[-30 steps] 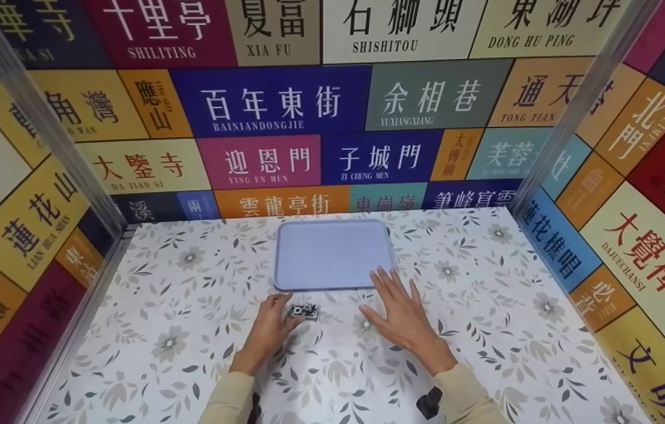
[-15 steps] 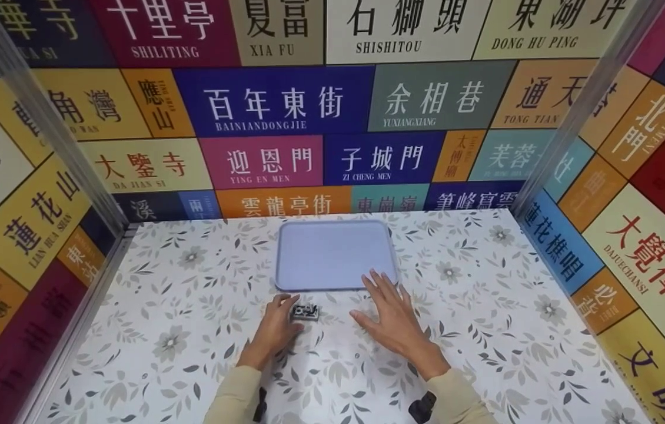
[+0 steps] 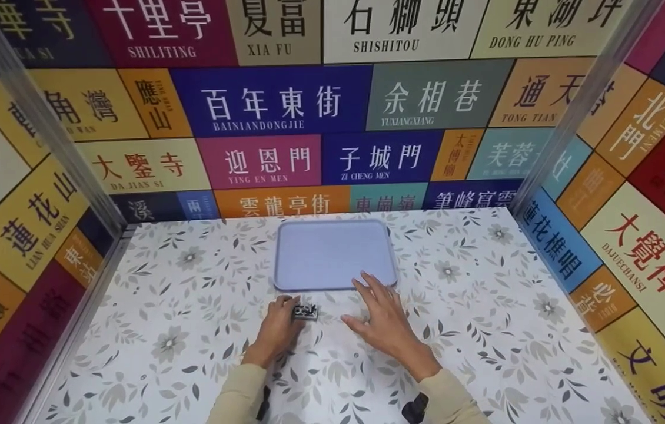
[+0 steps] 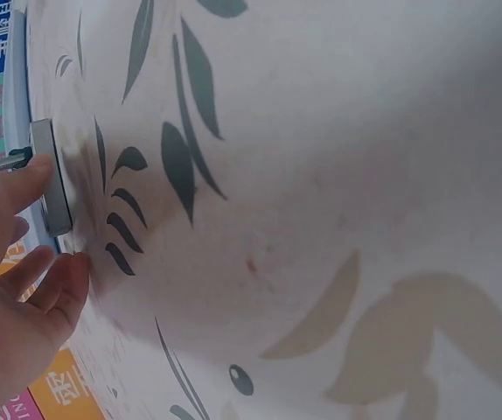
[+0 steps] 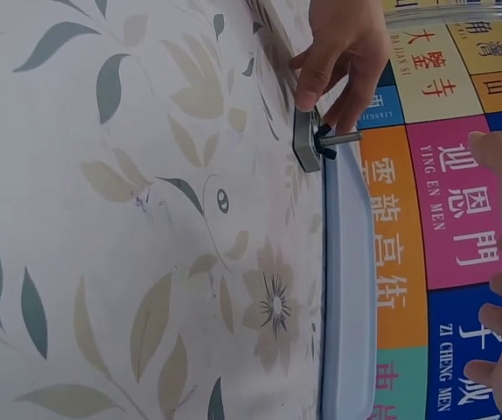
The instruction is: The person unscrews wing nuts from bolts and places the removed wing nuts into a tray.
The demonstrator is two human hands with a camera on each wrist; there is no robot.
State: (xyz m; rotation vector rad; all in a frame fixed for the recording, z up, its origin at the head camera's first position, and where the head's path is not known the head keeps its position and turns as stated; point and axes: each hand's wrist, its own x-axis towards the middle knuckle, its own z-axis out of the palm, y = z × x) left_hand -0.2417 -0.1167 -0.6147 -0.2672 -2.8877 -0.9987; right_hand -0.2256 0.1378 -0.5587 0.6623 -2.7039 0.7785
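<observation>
- The block [image 3: 308, 312], grey and metal-looking, lies on the bench [image 3: 485, 318] at the fingertips of the left hand [image 3: 276, 327].
- The left fingers are curled about the block's near end, thumb against its side; part of that hold is hidden.
- The right hand [image 3: 388, 324] grasps nothing: its fingers are spread and relaxed, across a gap from the block.
- A bolt [image 5: 347, 138] stands up from the block, just past the left fingers, with a black wing nut [image 5: 326, 145] around it.
- I would expect the block to feel stiff and dense for its size, hardly fragile, its smooth faces a little slippery to dry fingertips.
- The long flat sides look the best hold, thumb facing fingers, low and clear of the bolt.
- The bolt would be a poorer handle, thin and likely to tip the block; the nut's wings look suited to a fingertip pinch, though they may turn.
- Beyond both hands' fingers lies the tray [image 3: 335, 253].
</observation>
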